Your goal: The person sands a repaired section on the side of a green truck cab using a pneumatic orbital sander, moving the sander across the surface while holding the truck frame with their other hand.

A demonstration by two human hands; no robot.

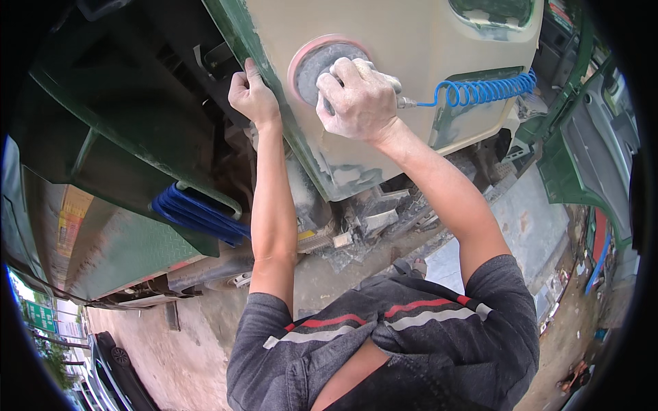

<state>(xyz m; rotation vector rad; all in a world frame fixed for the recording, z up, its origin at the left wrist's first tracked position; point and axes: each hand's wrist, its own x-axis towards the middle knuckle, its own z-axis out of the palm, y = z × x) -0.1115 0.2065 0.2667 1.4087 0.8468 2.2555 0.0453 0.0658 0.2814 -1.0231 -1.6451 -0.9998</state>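
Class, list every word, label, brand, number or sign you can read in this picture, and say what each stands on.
Nothing can be quoted with certainty.
Green sign at lower left: pale lettering, too small and blurred.
Pale sign beside it: faint marks, too small.
Yellow-and-orange label on the vehicle at left: printing too blurred.

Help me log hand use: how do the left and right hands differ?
The right hand grips the round sander; the left hand is at the edge of the panel. The right hand looks much dustier than the left hand. Both are bare.
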